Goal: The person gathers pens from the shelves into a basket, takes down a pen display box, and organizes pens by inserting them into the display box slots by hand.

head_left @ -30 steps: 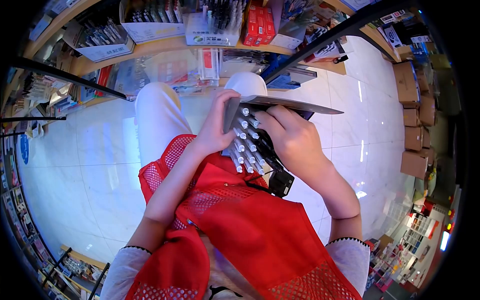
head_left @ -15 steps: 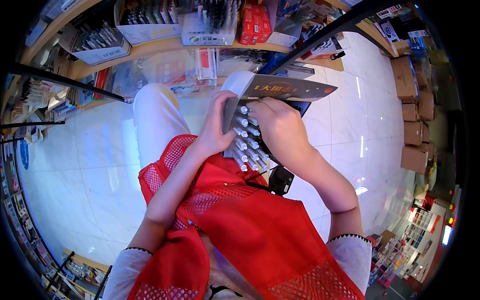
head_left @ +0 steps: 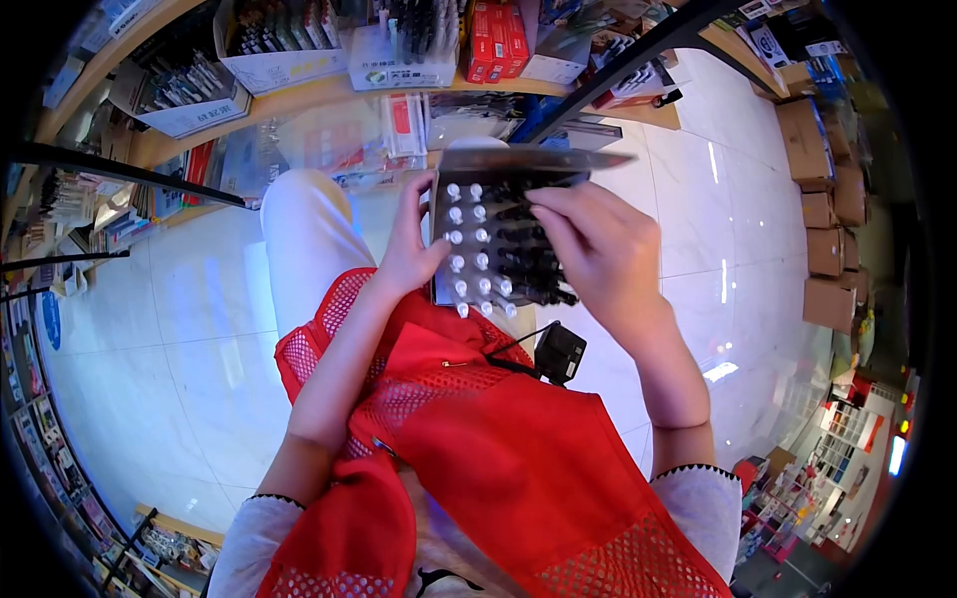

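An open box (head_left: 446, 167) with a raised dark lid (head_left: 558, 159) stands in front of my body. White-tipped pens (head_left: 482, 238) fill its left part in rows, and black pens (head_left: 528, 261) fill the right part. My left hand (head_left: 407, 244) grips the box's left side, thumb near the white tips. Over the black pens is my right hand (head_left: 598, 234), its thumb and index finger pinched together at the top of the rows. Whatever sits between those fingertips is too small to make out.
A shelf (head_left: 299, 100) ahead carries pen boxes (head_left: 404, 62) and red boxes (head_left: 496, 42). Cardboard boxes (head_left: 827, 229) line the right side. A small black device (head_left: 560, 353) hangs by a cord at my waist. Pale tiled floor (head_left: 130, 379) lies around my legs.
The box has moved slightly left and tilted, so more black pens show. The lid's printed face has turned out of sight. My right hand has shifted right and a little lower, off the white-tipped pens.
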Demonstrator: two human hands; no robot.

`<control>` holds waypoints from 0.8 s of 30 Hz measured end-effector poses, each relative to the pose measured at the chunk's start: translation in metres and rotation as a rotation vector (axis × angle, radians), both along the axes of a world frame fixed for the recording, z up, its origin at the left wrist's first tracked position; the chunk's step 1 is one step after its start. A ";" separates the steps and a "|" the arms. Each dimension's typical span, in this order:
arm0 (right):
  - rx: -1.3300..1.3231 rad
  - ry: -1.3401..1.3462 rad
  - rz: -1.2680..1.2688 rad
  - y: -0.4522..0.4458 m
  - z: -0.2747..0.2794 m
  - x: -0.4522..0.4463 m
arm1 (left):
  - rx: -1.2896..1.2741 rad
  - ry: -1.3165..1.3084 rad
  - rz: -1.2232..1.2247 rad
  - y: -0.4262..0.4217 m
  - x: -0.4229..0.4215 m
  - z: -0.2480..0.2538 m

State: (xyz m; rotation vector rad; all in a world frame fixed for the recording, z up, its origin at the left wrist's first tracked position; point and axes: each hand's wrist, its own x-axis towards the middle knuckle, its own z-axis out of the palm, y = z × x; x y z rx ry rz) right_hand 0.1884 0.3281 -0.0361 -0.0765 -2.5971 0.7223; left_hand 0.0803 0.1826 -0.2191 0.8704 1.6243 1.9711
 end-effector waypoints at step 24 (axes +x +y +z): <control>0.092 -0.255 0.138 0.004 -0.031 0.037 | -0.130 -0.230 -0.020 0.013 -0.012 0.000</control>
